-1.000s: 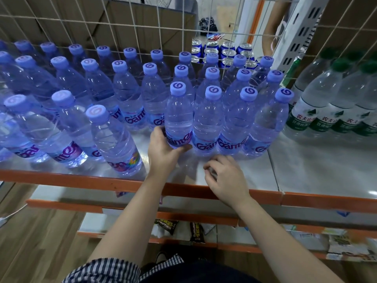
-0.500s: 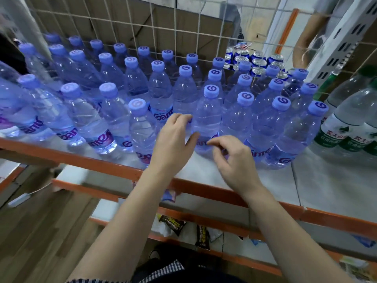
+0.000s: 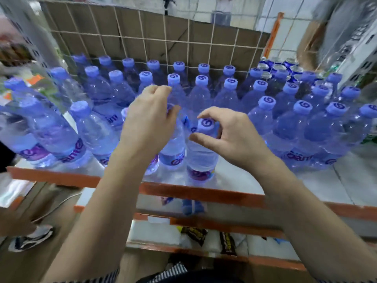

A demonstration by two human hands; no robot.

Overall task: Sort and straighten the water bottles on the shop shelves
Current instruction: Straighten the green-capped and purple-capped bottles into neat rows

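Rows of clear water bottles with purple caps [image 3: 265,103] fill the white shelf [image 3: 234,180]. Two bottles stand forward of the rows near the front edge. My left hand [image 3: 149,121] is curled over the top of the left one [image 3: 172,154] and hides most of its cap, so any grip is hidden. My right hand [image 3: 230,137] arches its thumb and fingers around the cap of the right one [image 3: 201,158], with gaps showing beside the cap. Bottles at the far left [image 3: 51,135] lean outward.
An orange rail [image 3: 183,190] edges the shelf front, and a wire grid [image 3: 183,41] backs it. Blue cans [image 3: 273,67] stand behind at the right. Lower shelves hold dark snack packets [image 3: 193,231]. A shoe [image 3: 30,238] is on the wooden floor at left.
The view has swung left and closer. Both hands rose from the bottles' bases to their tops. The two forward bottles now stand apart from the rows.
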